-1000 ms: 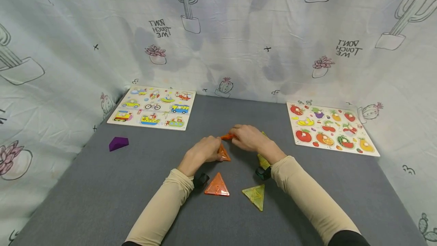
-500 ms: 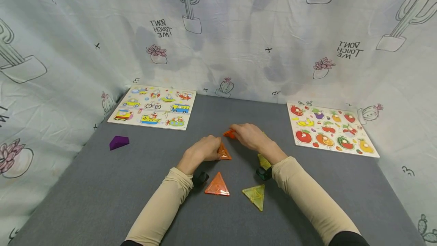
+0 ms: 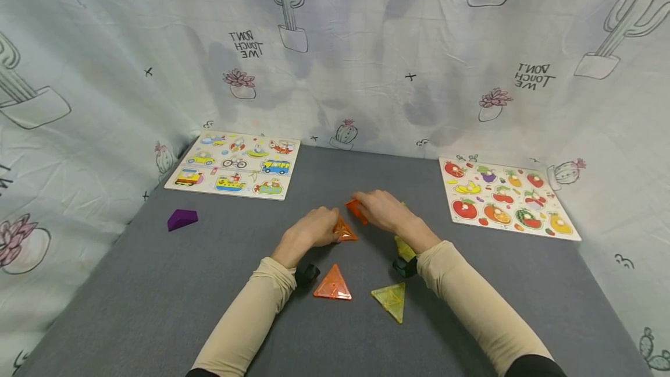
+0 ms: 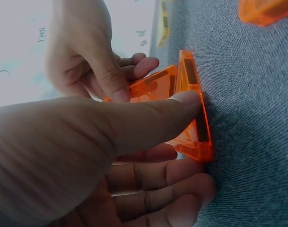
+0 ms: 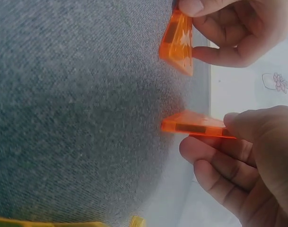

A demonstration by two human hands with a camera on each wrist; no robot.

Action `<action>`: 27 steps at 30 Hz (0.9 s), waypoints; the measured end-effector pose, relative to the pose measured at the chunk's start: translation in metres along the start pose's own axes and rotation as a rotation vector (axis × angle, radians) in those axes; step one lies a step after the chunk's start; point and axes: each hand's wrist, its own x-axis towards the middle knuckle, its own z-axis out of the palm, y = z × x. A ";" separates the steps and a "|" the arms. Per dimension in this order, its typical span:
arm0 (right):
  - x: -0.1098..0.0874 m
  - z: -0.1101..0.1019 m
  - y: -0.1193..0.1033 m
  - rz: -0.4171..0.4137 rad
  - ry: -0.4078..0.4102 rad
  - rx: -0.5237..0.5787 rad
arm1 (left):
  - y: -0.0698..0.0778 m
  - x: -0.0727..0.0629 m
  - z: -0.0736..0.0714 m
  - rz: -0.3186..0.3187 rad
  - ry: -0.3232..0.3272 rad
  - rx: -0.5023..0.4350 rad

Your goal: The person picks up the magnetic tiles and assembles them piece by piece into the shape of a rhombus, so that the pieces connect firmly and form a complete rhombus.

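Note:
My left hand (image 3: 313,227) pinches an orange triangular magnetic tile (image 3: 345,230) between thumb and fingers, low over the grey table. In the left wrist view, the thumb lies along the rim of this tile (image 4: 196,123). My right hand (image 3: 381,211) pinches a second orange triangular tile (image 3: 357,212) by one end. The right wrist view shows that tile (image 5: 196,127) nearly edge-on, with a gap between it and the left hand's tile (image 5: 177,45). Closer to me, a third orange triangle (image 3: 333,284) lies flat beside a yellow triangle (image 3: 391,301).
Another yellow tile (image 3: 404,248) is partly hidden under the right wrist. A purple block (image 3: 182,220) sits at the left. Behind stand a vehicle puzzle board (image 3: 246,174) at the left and a fruit puzzle board (image 3: 502,230) at the right, before a cactus-print cloth (image 3: 361,63).
The right hand's tile has moved slightly right and turned, its near end swinging toward me. The left hand's tile has shifted a little to the right and turned slightly.

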 end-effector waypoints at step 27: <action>-0.001 0.000 -0.007 -0.020 -0.048 0.036 | -0.003 0.001 0.005 0.006 0.073 0.011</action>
